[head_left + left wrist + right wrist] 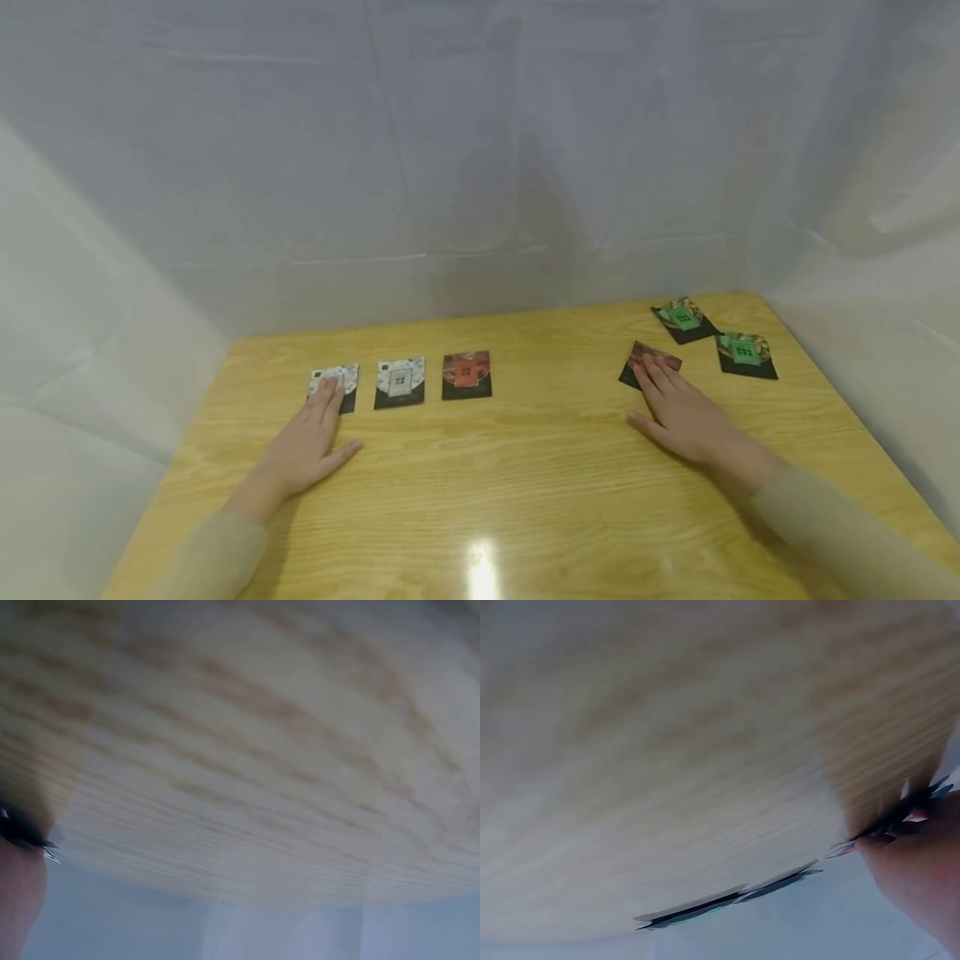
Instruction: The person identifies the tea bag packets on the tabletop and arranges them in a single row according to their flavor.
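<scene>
My left hand [306, 442] lies with straight fingers over a flat white-and-black packet [348, 401], its fingertips covering the packet's middle. Just right of that stand two more in a row: a white-and-black packet [400, 383] and a red-and-black packet [467, 376]. On the other side, my right hand [688, 417] rests its extended fingers on a tilted red-and-black packet [629, 376], hiding much of it. Beyond those fingers are two green-and-black packets, one farther back [683, 320] and one nearer the right edge [747, 355]. The right wrist view shows the right hand [919, 862] against thin packet edges.
All the packets lie on a wood-grain table [480, 475]. Its back edge meets a hanging white sheet [465, 167], and more white cloth [67, 350] drapes down at both sides. A bright light reflection shows near the front.
</scene>
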Demonstrator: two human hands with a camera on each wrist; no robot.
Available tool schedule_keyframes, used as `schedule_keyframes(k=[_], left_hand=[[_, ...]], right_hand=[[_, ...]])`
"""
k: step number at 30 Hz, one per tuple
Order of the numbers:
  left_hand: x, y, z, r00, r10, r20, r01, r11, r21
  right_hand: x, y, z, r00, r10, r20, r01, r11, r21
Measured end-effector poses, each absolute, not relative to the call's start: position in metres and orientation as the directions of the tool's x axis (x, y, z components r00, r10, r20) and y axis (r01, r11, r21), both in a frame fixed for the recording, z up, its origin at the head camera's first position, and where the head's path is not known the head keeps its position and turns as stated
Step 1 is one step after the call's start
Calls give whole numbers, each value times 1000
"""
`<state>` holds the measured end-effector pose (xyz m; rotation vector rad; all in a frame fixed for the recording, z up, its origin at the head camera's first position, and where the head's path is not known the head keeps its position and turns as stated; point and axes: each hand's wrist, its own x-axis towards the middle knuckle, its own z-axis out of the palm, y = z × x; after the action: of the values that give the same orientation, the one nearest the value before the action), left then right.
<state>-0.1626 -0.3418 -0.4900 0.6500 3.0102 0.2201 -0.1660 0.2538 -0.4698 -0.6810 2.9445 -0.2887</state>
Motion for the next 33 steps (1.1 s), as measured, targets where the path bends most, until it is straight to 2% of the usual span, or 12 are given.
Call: schedule_keyframes(k=[10,33], left_hand=[[-162,-342,-490,-913,408,-29,398,902,165],[-164,-344,-489,-915,404,-12,394,898,198]], right_hand=[[-187,236,-480,-848,-529,24,-519,822,-233],[-222,168,-474,-728,-682,-75,-653,722,-228]])
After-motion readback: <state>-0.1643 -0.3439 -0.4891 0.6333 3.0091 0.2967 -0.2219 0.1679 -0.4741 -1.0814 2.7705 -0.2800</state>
